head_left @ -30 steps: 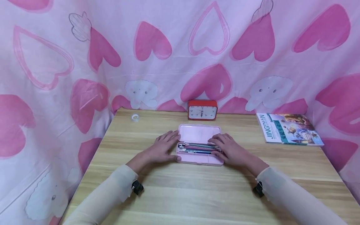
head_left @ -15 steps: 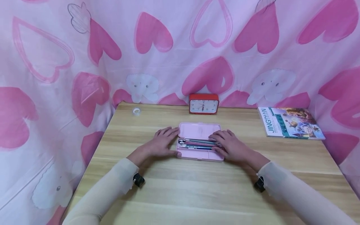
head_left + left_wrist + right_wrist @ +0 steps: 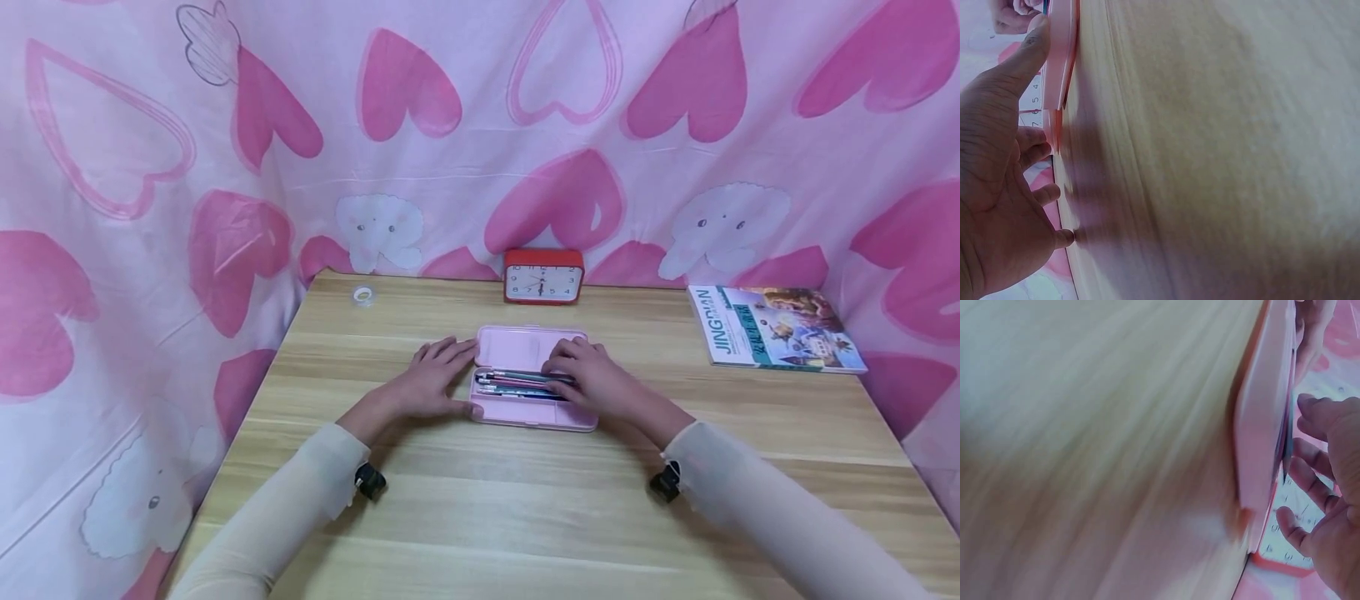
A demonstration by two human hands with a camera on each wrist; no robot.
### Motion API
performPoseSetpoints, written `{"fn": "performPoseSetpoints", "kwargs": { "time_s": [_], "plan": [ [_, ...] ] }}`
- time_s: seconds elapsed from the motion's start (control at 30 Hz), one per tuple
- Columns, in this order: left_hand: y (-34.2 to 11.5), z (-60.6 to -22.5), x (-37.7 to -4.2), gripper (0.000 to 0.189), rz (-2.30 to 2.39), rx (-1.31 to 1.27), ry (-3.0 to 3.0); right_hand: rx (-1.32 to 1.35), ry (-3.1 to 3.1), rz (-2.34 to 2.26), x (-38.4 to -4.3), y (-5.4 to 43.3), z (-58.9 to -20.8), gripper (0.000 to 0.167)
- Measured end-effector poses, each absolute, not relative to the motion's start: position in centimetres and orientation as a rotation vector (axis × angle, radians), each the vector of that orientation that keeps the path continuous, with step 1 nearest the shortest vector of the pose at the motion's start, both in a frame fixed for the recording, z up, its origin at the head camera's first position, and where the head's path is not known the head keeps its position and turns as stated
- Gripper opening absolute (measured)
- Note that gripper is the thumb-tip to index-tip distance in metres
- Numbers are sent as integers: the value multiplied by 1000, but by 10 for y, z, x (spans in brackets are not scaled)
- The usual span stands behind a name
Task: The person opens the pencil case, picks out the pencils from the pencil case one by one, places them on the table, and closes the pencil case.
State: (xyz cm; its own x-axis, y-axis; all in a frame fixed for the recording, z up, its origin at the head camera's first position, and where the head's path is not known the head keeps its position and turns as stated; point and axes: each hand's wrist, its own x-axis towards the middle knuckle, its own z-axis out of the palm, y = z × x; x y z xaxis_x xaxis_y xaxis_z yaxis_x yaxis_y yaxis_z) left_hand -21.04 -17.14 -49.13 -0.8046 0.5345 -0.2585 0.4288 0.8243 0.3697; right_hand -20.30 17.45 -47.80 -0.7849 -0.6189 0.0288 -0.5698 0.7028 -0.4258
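Wood-grain table (image 3: pixel 480 517) under a pencil case (image 3: pixel 517 409), heart-patterned cloth (image 3: pixel 472 158) behind.

Case (image 3: pixel 517 408) set on table (image 3: pixel 510 517); lid (image 3: pixel 510 346) laid back behind it, pencils (image 3: pixel 517 380) contained in rear compartment. Clock (image 3: pixel 543 280) placed behind case, tape (image 3: pixel 363 295) behind-left, book (image 3: pixel 776 327) behind-right. Left end flanked by left hand (image 3: pixel 431 383), right end overhung by right hand (image 3: pixel 596 379).

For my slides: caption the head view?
Left hand touching an open pink case, right hand over its pencils, red clock behind.
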Motion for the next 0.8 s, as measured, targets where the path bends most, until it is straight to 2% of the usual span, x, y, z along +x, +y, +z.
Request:
{"fn": "performPoseSetpoints", "kwargs": {
  "time_s": [0.13, 0.8],
  "plan": [
    [-171, -489, -209, 120, 427, 710, 2655, -1018, 2794, -625, -205, 161, -479, 23],
    [-170, -488, -207, 119, 420, 722, 2662, -857, 2857, -469, -202, 140, -474, 17]
  ]
}}
